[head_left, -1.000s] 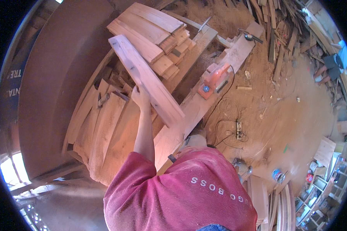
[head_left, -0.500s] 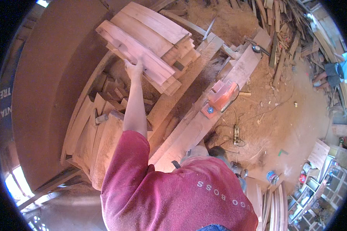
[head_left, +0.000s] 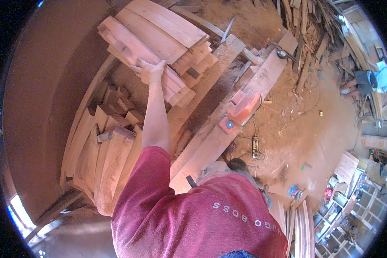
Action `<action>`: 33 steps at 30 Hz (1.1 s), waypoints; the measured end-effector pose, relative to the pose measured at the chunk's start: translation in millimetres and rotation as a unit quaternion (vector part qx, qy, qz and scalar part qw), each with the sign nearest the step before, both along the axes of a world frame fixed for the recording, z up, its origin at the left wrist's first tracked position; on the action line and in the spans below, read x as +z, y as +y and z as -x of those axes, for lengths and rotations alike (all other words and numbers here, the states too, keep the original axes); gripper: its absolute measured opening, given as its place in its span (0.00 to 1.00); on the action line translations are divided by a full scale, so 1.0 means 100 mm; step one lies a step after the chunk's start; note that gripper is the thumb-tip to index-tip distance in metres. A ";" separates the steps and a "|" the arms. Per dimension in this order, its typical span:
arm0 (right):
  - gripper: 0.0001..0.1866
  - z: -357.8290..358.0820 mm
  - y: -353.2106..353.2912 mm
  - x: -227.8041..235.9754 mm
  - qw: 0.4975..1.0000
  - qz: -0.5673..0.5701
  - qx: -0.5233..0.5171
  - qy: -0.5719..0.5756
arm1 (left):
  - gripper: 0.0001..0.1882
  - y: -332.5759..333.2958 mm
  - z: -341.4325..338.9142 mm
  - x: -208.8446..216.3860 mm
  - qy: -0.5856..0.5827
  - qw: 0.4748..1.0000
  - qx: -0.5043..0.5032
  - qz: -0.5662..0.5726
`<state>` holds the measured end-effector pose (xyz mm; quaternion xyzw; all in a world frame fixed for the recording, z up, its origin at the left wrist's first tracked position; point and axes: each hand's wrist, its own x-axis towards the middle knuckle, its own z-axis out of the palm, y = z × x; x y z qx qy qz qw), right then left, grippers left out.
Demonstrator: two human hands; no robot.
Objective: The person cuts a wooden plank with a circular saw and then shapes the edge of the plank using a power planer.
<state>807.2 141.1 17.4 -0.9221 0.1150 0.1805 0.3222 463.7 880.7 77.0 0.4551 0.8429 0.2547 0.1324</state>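
- Your left hand (head_left: 149, 71) grasps the long reddish wooden plank (head_left: 137, 53), fingers curled over its edge, atop the stacked boards (head_left: 167, 30) at far left.
- Your right hand is out of view.
- An orange power tool (head_left: 244, 109) rests on the long timber beam (head_left: 219, 133); sawdust floor (head_left: 314, 133) lies to the right.

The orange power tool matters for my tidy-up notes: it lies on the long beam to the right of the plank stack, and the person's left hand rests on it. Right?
Not quite. The orange power tool does lie on the long beam, but the head view shows the left hand on a plank of the plank stack, well apart from the tool.
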 end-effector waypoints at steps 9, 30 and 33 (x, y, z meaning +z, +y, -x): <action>0.25 -0.10 -0.04 -0.11 1.000 -0.017 -0.003 0.002 | 0.67 0.06 -0.14 0.08 0.008 0.999 0.009 0.043; 0.25 -1.76 -0.19 -0.41 0.981 -0.087 0.171 0.024 | 0.20 -5.50 -0.91 -0.76 -0.089 0.913 -0.270 0.292; 0.25 -1.95 -0.12 -0.41 0.973 -0.099 0.207 0.028 | 0.24 -6.26 -0.64 -1.17 -0.067 0.973 -0.204 0.086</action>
